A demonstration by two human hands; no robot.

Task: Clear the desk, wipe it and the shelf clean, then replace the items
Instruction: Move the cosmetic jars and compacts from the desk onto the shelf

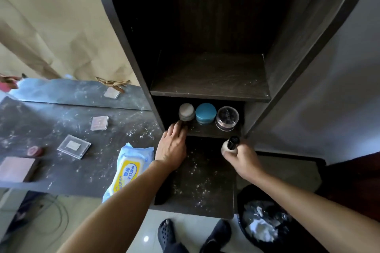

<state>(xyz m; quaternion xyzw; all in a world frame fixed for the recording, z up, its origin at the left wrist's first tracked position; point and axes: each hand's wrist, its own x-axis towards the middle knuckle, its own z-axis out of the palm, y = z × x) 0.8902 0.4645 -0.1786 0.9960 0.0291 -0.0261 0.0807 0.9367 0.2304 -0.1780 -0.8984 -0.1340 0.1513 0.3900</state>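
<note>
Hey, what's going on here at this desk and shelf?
A person works at a dusty dark desk. The right hand grips a small cream bottle with a black cap. The left hand reaches the grey-lidded jar on the low shelf; its grip is unclear. A blue-lidded jar and a clear plastic jar stand beside it. A blue wet-wipe pack lies at the desk's edge.
</note>
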